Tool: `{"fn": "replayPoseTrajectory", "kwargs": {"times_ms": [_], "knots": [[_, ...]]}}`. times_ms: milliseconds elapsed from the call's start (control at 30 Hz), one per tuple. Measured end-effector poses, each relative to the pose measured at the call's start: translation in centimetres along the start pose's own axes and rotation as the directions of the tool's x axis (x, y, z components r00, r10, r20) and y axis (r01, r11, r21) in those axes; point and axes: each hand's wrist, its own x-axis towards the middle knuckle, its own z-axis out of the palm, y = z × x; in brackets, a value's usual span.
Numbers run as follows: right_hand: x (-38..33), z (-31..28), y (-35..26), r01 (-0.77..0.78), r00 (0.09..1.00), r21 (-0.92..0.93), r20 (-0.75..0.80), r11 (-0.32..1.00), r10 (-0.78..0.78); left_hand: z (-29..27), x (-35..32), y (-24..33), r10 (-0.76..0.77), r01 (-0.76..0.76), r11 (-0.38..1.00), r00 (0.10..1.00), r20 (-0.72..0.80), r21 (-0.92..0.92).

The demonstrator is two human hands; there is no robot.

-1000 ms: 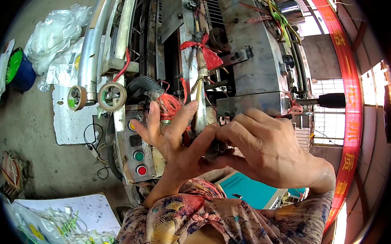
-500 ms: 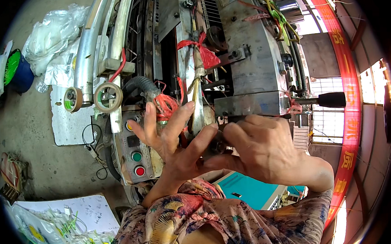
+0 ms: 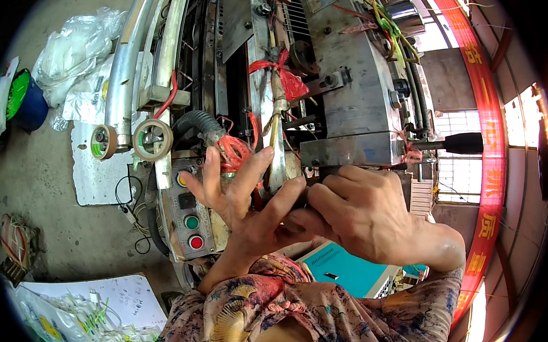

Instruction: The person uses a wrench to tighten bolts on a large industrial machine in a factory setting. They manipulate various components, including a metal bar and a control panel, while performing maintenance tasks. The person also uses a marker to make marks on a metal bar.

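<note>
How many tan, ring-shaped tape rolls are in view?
2. One tan tape roll is by the lower end of the silver metal tube; the second tape roll is just to its right. Others may be hidden.

Dark piece (image 3: 301, 200): mostly hidden | silver tube (image 3: 123, 73): top cut off
</note>
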Motion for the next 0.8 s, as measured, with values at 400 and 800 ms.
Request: {"fn": "replayPoseTrajectory", "kwargs": {"times_ms": [400, 800], "knots": [[-0.2, -0.3, 0.3, -0.016, 0.994, -0.013, 0.11, 1.0, 0.017, 0.1, -0.1, 0.0, -0.021, 0.021, 0.998, 1.0, -0.005, -0.058], [0.0, -0.5, 0.4, 0.033, 0.993, -0.034, 0.11, 0.999, -0.029, 0.0, -0.1, 0.0, -0.014, 0.014, 1.0, 1.0, 0.002, -0.023]]}}
